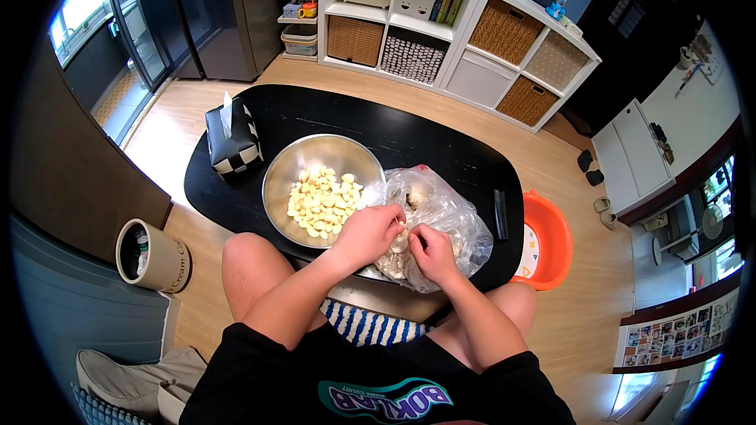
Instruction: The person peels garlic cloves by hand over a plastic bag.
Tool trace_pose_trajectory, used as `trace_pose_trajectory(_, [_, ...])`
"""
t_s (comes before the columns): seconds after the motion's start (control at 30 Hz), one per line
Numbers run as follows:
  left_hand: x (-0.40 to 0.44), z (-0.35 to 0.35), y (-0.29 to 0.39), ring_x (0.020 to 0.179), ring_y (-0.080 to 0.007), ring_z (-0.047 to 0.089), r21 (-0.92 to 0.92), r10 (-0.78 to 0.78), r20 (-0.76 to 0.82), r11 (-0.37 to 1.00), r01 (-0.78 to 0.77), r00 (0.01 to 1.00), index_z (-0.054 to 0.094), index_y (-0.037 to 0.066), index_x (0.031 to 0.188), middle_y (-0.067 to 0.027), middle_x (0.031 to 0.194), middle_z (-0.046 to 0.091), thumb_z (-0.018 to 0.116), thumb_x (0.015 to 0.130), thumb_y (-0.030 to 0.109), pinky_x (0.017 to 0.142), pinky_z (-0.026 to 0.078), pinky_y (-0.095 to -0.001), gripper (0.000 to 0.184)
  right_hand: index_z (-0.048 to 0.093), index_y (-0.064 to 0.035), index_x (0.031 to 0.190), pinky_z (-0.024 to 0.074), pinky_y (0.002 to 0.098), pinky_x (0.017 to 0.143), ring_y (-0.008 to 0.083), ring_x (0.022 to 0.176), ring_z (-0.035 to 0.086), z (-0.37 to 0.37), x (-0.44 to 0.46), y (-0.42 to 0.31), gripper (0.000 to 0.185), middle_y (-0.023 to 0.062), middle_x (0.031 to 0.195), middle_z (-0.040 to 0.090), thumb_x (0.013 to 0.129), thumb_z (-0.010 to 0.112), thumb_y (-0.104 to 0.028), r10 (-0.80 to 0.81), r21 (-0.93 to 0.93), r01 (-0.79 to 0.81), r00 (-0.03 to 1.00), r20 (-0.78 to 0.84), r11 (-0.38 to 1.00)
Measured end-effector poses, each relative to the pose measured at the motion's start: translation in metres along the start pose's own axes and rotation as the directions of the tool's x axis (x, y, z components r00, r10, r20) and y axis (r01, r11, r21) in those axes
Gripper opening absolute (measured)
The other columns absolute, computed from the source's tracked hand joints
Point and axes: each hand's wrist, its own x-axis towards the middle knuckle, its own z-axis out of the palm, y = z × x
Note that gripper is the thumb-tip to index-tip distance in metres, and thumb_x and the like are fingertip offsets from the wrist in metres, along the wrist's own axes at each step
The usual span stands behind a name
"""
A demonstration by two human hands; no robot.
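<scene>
Hands [370, 234] [435, 255] pinch, grip unclear, over a bag [466, 212] of garlic [416, 194]; bowl [277, 177] holds peeled cloves [323, 201].

a small pale piece [401, 226], mostly hidden, sits at the fingertips of the left hand [368, 234], with the right hand [433, 253] just beside it. to the left of both hands, smooth pale-yellow cloves [321, 200] lie loosely heaped in a round, shiny metal bowl [277, 189]. around the right hand, a crumpled clear plastic bag [470, 224] holds off-white, papery garlic [391, 264].
</scene>
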Motion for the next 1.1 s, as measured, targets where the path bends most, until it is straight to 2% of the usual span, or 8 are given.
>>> trace_pose_trajectory(0.3, [-0.001, -0.001, 0.0, 0.083, -0.0368, 0.067, 0.044, 0.006, -0.016, 0.999, -0.005, 1.0, 0.065, 0.006, 0.099, -0.0166, 0.088, 0.069, 0.064, 0.09, 0.015, 0.073, 0.053, -0.0445, 0.012, 0.059, -0.0012, 0.082, 0.0475, 0.041, 0.06, 0.0351, 0.063, 0.061, 0.0, 0.002, 0.004, 0.014, 0.0176, 0.071, 0.061, 0.087, 0.065, -0.013, 0.017, -0.134, -0.019, 1.0, -0.011, 0.991])
trace_pose_trajectory(0.37, [-0.001, -0.001, 0.001, 0.084, -0.0371, 0.067, 0.055, 0.021, -0.012, 0.998, -0.021, 1.0, 0.065, 0.006, 0.099, -0.0169, 0.089, 0.069, 0.064, 0.09, 0.015, 0.073, 0.053, -0.0447, 0.013, 0.061, 0.0001, 0.085, 0.0473, 0.0344, 0.056, 0.0244, 0.059, 0.06, 0.002, 0.002, 0.004, 0.012, 0.0141, 0.072, 0.062, 0.086, 0.067, -0.01, -0.009, -0.103, 0.004, 0.999, -0.048, 0.995])
trace_pose_trajectory(0.47, [-0.001, -0.003, 0.003, 0.085, -0.0376, 0.066, 0.06, 0.011, 0.005, 0.998, -0.011, 1.0, 0.064, 0.006, 0.1, -0.0171, 0.091, 0.069, 0.064, 0.09, 0.015, 0.074, 0.053, -0.045, 0.013, 0.062, -0.0001, 0.089, 0.0488, 0.0332, 0.058, 0.0236, 0.061, 0.062, 0.003, 0.002, 0.005, 0.01, 0.0138, 0.078, 0.065, 0.085, 0.066, -0.009, -0.002, -0.071, -0.002, 0.999, -0.054, 0.997])
trace_pose_trajectory(0.6, [-0.001, -0.001, 0.001, 0.085, -0.0378, 0.066, 0.066, 0.021, 0.016, 0.998, -0.022, 1.0, 0.064, 0.006, 0.1, -0.0171, 0.09, 0.069, 0.064, 0.09, 0.015, 0.075, 0.053, -0.0452, 0.014, 0.062, -0.0002, 0.092, 0.0498, 0.0333, 0.06, 0.024, 0.064, 0.063, 0.002, 0.002, 0.0, 0.011, 0.014, 0.081, 0.066, 0.085, 0.066, -0.009, 0.011, -0.044, -0.012, 0.999, -0.034, 0.999])
trace_pose_trajectory(0.67, [-0.001, 0.0, 0.0, 0.086, -0.0377, 0.066, 0.074, 0.021, 0.041, 0.997, -0.024, 0.999, 0.065, 0.005, 0.099, -0.0172, 0.089, 0.069, 0.064, 0.089, 0.014, 0.075, 0.053, -0.0449, 0.014, 0.062, 0.0, 0.092, 0.0503, 0.0363, 0.064, 0.0292, 0.07, 0.064, 0.001, 0.002, -0.003, 0.012, 0.016, 0.083, 0.065, 0.086, 0.065, -0.01, -0.028, 0.01, 0.029, 1.0, -0.004, 1.0])
trace_pose_trajectory(0.87, [0.0, 0.006, -0.006, 0.085, -0.0369, 0.067, 0.023, 0.083, 0.056, 0.996, -0.084, 0.995, 0.066, 0.003, 0.098, -0.0174, 0.088, 0.069, 0.065, 0.087, 0.012, 0.075, 0.053, -0.0435, 0.014, 0.063, 0.0004, 0.093, 0.049, 0.037, 0.064, 0.03, 0.071, 0.064, -0.001, 0.002, -0.002, 0.014, 0.0168, 0.083, 0.064, 0.091, 0.064, -0.013, -0.011, -0.004, 0.011, 1.0, 0.019, 1.0])
trace_pose_trajectory(1.0, [0.0, 0.005, -0.005, 0.082, -0.0354, 0.068, 0.005, 0.071, 0.041, 0.997, -0.071, 0.997, 0.067, 0.004, 0.1, -0.0169, 0.086, 0.069, 0.065, 0.086, 0.012, 0.073, 0.054, -0.0413, 0.016, 0.064, 0.0002, 0.094, 0.0489, 0.0372, 0.065, 0.0303, 0.07, 0.063, 0.0, 0.002, 0.003, 0.014, 0.017, 0.082, 0.064, 0.092, 0.062, -0.014, -0.028, 0.02, 0.028, 1.0, -0.005, 0.999])
trace_pose_trajectory(1.1, [0.0, 0.001, 0.001, 0.077, -0.0316, 0.068, -0.057, 0.038, 0.056, 0.998, -0.035, 0.998, 0.068, 0.004, 0.101, -0.0153, 0.084, 0.069, 0.066, 0.085, 0.011, 0.07, 0.054, -0.0379, 0.018, 0.064, 0.0, 0.095, 0.0491, 0.0369, 0.065, 0.0298, 0.07, 0.064, 0.001, 0.001, 0.007, 0.015, 0.0164, 0.08, 0.064, 0.094, 0.061, -0.015, 0.029, 0.087, -0.029, 1.0, 0.002, 0.996])
